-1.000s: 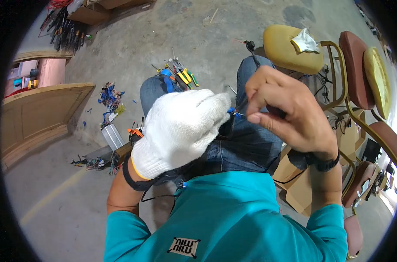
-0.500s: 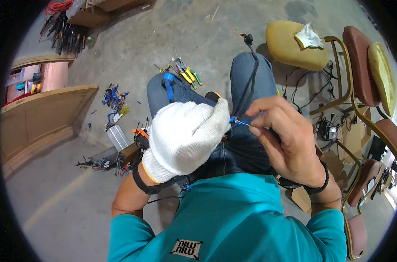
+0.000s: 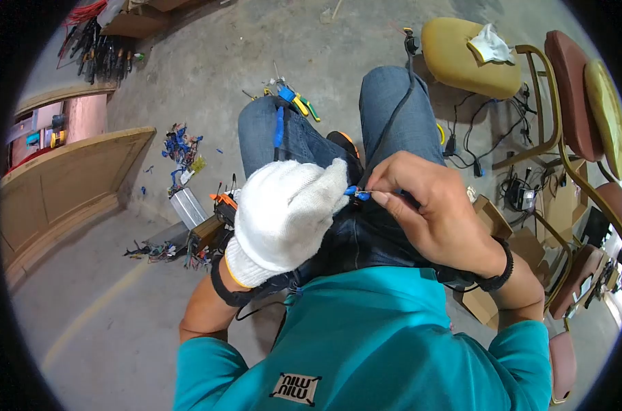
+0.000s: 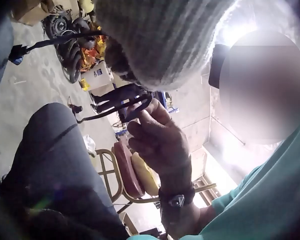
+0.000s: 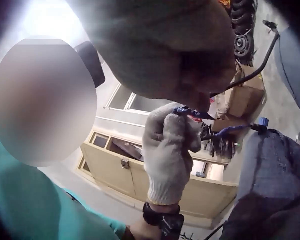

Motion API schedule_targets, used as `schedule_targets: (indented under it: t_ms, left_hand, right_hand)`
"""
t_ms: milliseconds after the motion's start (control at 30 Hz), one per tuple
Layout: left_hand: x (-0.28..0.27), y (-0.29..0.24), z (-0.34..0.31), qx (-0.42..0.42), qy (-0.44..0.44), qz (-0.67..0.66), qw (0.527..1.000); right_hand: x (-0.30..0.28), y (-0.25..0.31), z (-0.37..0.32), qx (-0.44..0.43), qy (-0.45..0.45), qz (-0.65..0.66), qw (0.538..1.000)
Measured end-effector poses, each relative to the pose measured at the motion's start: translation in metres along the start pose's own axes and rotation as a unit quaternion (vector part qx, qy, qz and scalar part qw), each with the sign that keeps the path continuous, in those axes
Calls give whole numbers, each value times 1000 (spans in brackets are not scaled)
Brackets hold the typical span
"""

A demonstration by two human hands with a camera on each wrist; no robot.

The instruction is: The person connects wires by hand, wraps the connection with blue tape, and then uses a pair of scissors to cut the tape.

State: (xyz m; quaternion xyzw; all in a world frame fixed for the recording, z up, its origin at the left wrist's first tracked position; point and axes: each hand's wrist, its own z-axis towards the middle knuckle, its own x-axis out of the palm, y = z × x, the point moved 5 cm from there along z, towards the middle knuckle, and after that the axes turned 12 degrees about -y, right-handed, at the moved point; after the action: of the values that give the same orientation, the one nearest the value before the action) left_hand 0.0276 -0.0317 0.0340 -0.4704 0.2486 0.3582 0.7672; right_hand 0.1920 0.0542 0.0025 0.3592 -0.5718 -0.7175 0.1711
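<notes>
My left hand [image 3: 283,216], in a white knitted glove, holds blue-sleeved wires [image 3: 359,194] at its fingertips, over my lap. My bare right hand [image 3: 430,209] pinches the other side of these wires between thumb and forefinger. In the right wrist view, the blue wires [image 5: 192,114] stick out past the gloved fingers, with a bit of red among them. A black cable [image 3: 398,113] runs from between the hands over my right thigh to a plug beyond the knee. A blue-ended cable [image 3: 279,127] lies across my left knee.
Pliers with yellow-green handles [image 3: 305,105] lie on the floor past my left knee. Cut wires [image 3: 179,147] and a silver metal box [image 3: 189,207] sit to the left, near a wooden cabinet [image 3: 71,161]. Chairs, including a yellow seat [image 3: 461,58], and tangled cables [image 3: 472,147] stand at right.
My right hand has come down and left onto the wires and now pinches them close to the glove. Thin wire ends showed between the hands half a second ago.
</notes>
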Motion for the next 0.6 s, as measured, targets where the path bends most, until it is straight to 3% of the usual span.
schedule_targets:
  t_ms: [67,133,267,333,367,433,600]
  left_hand:
    - [-1,2,-1,-17,7,-12,1000]
    - [0,5,-4,-39,2,-36,999]
    - [1,6,-4,-41,-14,-47,998]
    - [2,4,-3,-29,-17,-36,999]
    - [3,4,-3,-27,-13,-37,999]
    - [4,2,0,1,-22,-27,999]
    - [4,3,5,19,-24,-11,999]
  right_hand:
    - [1,1,0,4,2,-31,999]
    - [0,-4,0,106,21,51,993]
    - [2,-7,4,129,27,64,989]
    - [9,-18,2,289,112,174,935]
    - [9,-22,5,291,108,177,934]
    - [17,-33,0,378,164,313,856]
    - [25,-37,-4,398,139,379,824]
